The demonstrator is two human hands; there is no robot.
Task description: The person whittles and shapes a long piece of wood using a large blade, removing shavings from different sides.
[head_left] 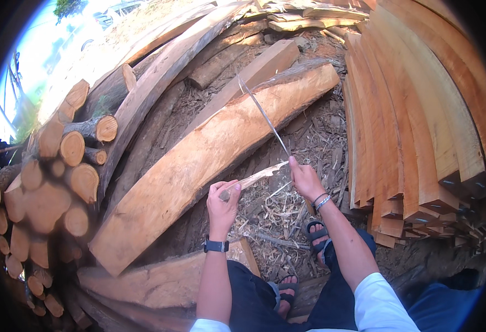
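My left hand [222, 209] is closed around a short split stick of pale wood [260, 175], its frayed, pointed end toward the right. In my right hand [308, 182] is the handle of a machete [265, 117], mostly hidden by the fingers. Its long thin blade slants up and to the left, and in the view crosses a large sawn slab [198, 149]. The blade looks apart from the stick. Pale shavings and chips [254, 213] litter the ground below my hands.
Stacked round logs [44, 207] show their cut ends on the left. A pile of sawn boards [414, 110] rises on the right. Another thick slab [160, 282] lies near my legs, and a squared beam [259, 69] lies behind the large slab. My sandalled feet [287, 290] are below.
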